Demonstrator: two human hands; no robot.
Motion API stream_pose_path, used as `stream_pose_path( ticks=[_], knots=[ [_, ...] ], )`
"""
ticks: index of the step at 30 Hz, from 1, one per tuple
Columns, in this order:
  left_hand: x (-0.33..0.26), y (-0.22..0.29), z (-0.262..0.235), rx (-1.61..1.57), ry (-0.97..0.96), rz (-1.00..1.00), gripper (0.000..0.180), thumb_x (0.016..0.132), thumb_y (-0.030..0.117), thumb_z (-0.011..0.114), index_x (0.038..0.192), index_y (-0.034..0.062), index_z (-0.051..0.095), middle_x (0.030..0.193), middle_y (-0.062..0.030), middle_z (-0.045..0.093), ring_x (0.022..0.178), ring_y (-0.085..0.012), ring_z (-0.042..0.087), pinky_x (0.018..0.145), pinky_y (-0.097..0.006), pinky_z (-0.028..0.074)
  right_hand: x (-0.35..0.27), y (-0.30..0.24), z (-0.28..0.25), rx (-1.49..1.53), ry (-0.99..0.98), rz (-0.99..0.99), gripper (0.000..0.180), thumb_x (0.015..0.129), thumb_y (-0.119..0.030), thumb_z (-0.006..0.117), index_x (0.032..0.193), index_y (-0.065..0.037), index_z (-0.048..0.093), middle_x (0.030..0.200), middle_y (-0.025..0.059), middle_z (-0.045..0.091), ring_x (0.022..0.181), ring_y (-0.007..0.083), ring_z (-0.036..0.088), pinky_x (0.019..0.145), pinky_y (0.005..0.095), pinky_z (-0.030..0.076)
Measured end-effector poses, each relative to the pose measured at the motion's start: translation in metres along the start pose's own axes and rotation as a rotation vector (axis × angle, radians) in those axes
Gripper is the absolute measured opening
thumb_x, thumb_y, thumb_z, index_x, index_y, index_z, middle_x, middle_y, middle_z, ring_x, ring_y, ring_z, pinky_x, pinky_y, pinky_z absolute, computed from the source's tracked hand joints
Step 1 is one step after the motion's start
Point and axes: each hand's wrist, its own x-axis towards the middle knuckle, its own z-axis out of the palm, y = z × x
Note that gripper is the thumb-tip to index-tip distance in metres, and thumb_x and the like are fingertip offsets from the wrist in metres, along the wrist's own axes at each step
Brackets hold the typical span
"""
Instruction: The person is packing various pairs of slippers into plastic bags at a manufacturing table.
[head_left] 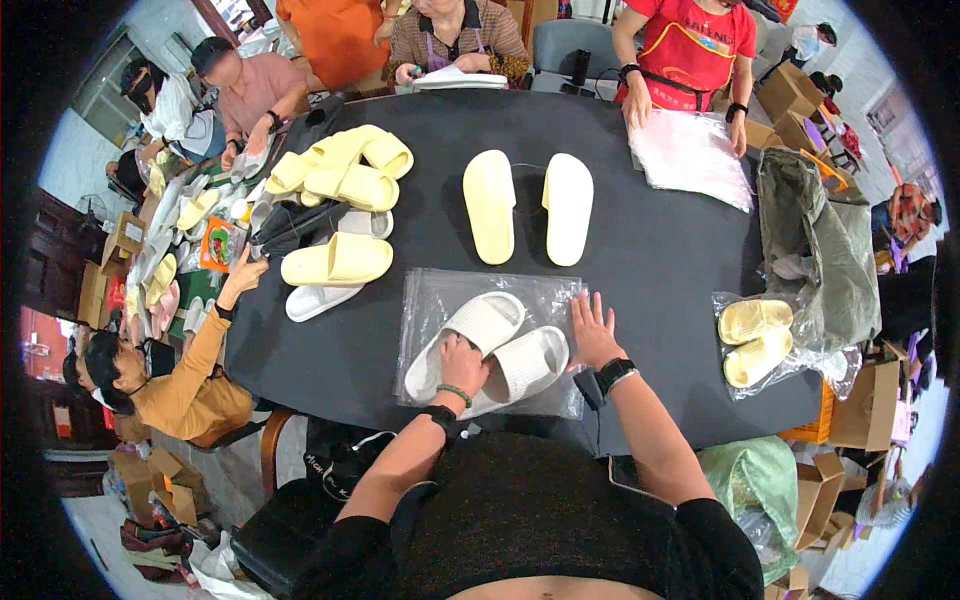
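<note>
Two white slide slippers [525, 370] lie side by side on a clear plastic bag [425, 295] in front of me. My left hand [464, 366] is curled over the inner edge of the left white slipper [478, 318], its fingertips partly hidden. Flat against the bag's right edge rests my right hand [595, 335], fingers spread and holding nothing. Beyond the bag, a pair of yellow slippers [489, 207] lies soles up, joined by a thin dark cord.
Yellow and white slippers [345, 260] are piled at the table's left. On the right lie a bagged yellow pair [755, 340] and a large grey-green sack [815, 250]. Across the black table [660, 290], a person in red handles clear bags [690, 155]; another person's hand [243, 272] reaches in from the left.
</note>
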Motion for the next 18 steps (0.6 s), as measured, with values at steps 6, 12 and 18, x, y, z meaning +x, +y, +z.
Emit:
stream_pose_path(
  ticks=[6, 12, 18],
  knots=[
    [0.011, -0.002, -0.011, 0.021, -0.078, 0.023, 0.028, 0.072, 0.029, 0.073, 0.084, 0.0036, 0.075, 0.103, -0.0158, 0.061, 0.109, -0.0338, 0.048, 0.093, -0.049, 0.037, -0.035, -0.005, 0.030, 0.061, 0.033, -0.062, 0.149, 0.042, -0.048, 0.093, 0.153, -0.001, 0.005, 0.161, 0.0190, 0.002, 0.148, 0.0415, -0.001, 0.114, 0.0641, 0.014],
    [0.002, -0.025, -0.013, -0.043, 0.002, -0.012, 0.032, 0.074, 0.031, 0.072, 0.093, 0.0052, 0.075, 0.111, -0.0138, 0.061, 0.113, -0.0337, 0.048, 0.092, -0.048, 0.038, -0.051, -0.014, 0.039, 0.015, -0.054, -0.070, 0.153, 0.038, -0.052, 0.092, 0.153, -0.003, 0.005, 0.161, 0.0170, 0.002, 0.148, 0.0398, 0.003, 0.114, 0.0644, 0.016],
    [0.071, -0.030, -0.086, 0.210, -0.039, 0.136, 0.028, 0.073, 0.028, 0.070, 0.087, 0.0055, 0.076, 0.109, -0.0124, 0.061, 0.115, -0.0310, 0.047, 0.094, -0.048, 0.038, -0.041, -0.003, 0.064, 0.019, -0.078, -0.092, 0.162, 0.034, -0.062, 0.090, 0.153, -0.001, -0.001, 0.161, 0.0197, -0.005, 0.147, 0.0427, -0.007, 0.112, 0.0672, 0.011]
  ],
)
